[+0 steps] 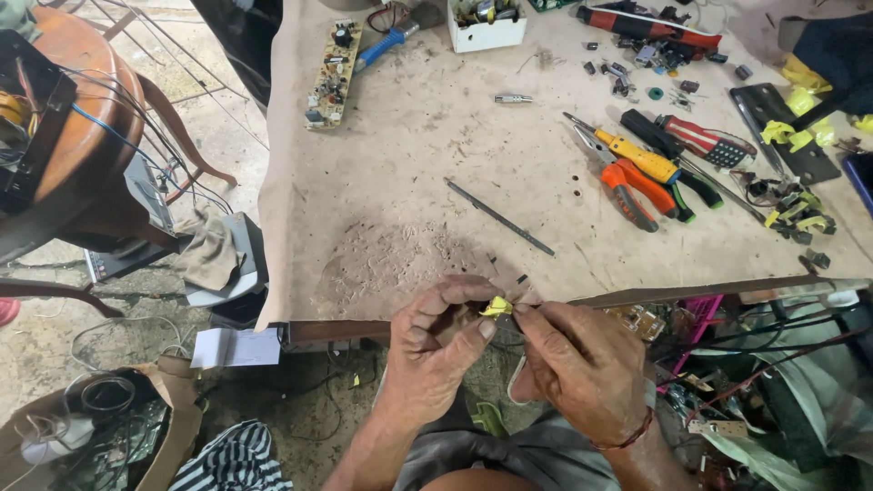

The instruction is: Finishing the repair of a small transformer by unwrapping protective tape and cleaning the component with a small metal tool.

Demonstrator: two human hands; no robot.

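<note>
dusty workbench [409, 182], left hand [436, 350] and right hand [573, 359] both pinched tight on small yellow part [496, 307], pliers [637, 186] well apart

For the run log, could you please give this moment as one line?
left hand: pinching yellow part | right hand: pinching same part | place: workbench edge | nearby: pliers

A small white box [487, 29], rectangular and open on top, stands at the far edge of the workbench [409, 182], filled with small parts. At the left, under the bench corner, a white folded paper or label [236, 347] lies by the edge. In the bottom left corner a brown cardboard box [173, 423] stands open on the ground, with cables and a circuit board inside. No screen can be told with certainty
</note>
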